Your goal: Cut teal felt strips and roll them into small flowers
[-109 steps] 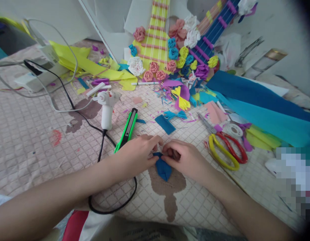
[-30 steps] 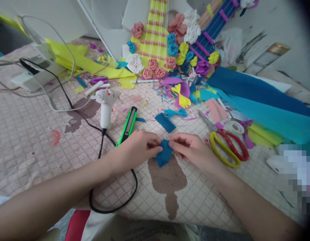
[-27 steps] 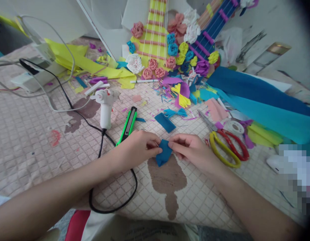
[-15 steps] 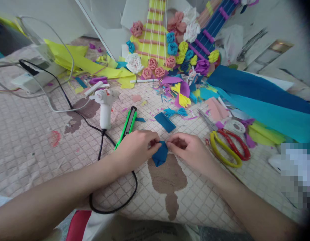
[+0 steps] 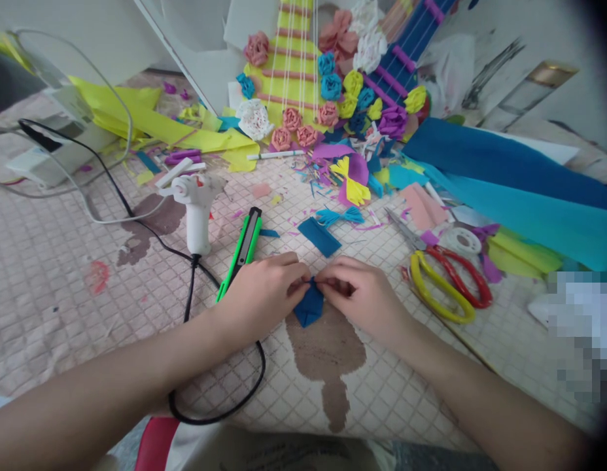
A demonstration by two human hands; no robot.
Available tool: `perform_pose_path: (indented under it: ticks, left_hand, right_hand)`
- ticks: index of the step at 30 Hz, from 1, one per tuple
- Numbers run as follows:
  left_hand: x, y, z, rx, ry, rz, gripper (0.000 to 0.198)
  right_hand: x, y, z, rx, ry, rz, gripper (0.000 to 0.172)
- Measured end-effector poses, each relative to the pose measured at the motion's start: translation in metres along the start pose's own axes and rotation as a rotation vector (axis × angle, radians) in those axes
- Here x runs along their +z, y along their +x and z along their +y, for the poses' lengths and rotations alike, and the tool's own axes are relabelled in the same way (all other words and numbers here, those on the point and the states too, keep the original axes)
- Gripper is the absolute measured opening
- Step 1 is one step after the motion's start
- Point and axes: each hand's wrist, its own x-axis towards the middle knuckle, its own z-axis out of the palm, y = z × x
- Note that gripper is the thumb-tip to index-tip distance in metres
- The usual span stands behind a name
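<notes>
Left hand [image 5: 271, 288] and right hand [image 5: 355, 288] nearly together, both pinching folded blue paper [image 5: 309, 307]; green cutter [image 5: 242, 252] beside left forearm, scissors [image 5: 443, 281] right.

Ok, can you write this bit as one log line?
left hand: pinching blue paper | right hand: pinching its top | nearby: green cutter, glue gun, scissors

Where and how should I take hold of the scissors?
I'd grip the scissors by the yellow loop and red loop, coming from the near side with the right hand: the loops lie toward the person, just right of that hand, while the blades point away. That hand's fingertips are at the blue paper now.
</notes>
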Motion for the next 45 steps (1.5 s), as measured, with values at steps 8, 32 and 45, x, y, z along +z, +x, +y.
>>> perform_pose_path:
  ticks: [8,32,45]
  left_hand:
    - [0.0009,0.0011,-0.0015,-0.001,0.042,0.050,0.014]
    - [-0.0023,-0.0023,-0.0001,0.107,0.142,-0.024,0.017]
    - [-0.0010,-0.0052,-0.0013,0.137,0.184,-0.061,0.018]
  right_hand:
    - [0.0008,0.0005,0.0020,-0.027,-0.021,-0.010,0.015]
    - [-0.0003,0.0007,0.0024,-0.026,-0.021,-0.023,0.016]
    - [0.0005,-0.0001,0.0052,-0.072,-0.036,-0.006,0.016]
